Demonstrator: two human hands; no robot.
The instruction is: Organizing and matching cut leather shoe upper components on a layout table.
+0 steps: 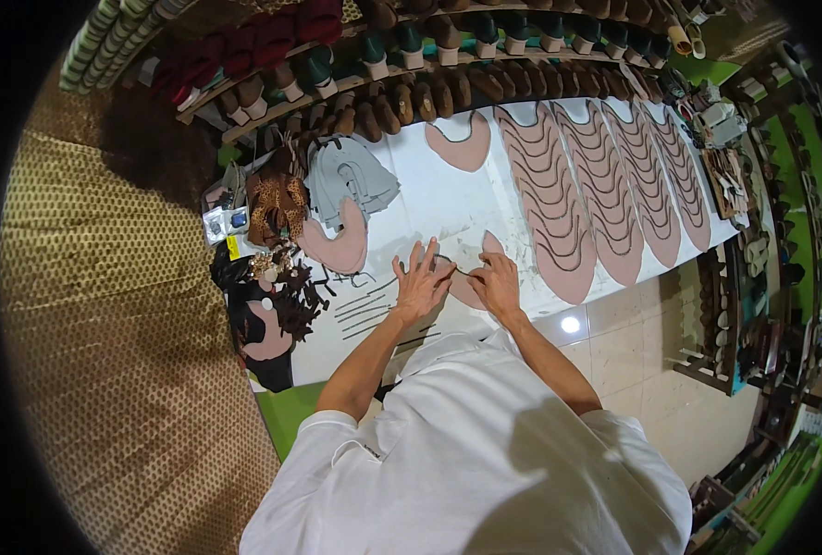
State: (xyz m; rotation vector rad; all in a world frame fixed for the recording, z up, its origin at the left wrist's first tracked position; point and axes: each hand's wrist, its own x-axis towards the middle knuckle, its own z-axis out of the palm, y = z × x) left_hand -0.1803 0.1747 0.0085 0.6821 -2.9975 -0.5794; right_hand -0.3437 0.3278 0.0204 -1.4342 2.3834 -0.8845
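Both hands rest on the white tabletop (448, 199) over a curved pink leather shoe-upper piece (471, 289). The left hand (422, 282) lies flat with fingers spread, pressing down just left of the piece; the right hand (496, 282) sits on top of it with fingers curled. A thin dark strip (455, 269) runs between the two hands; whether either hand pinches it is too small to tell.

At the tabletop's left end a small clear packet with a blue-and-white card (225, 223) lies beside a small yellow label (233, 247); their print is unreadable. Next to them sits a heap of brown patterned straps (277, 205) and a stack of grey cut pieces (351, 180). Dark narrow strips (369, 310) lie just left of the left hand. To the right, four overlapping rows of pink cut pieces (605, 185) cover the tabletop. Above, shelves of wooden shoe lasts (448, 88) bend along the rim. Much of the pink piece is hidden under the right hand, and the tabletop's near edge disappears behind the white shirt (466, 444).
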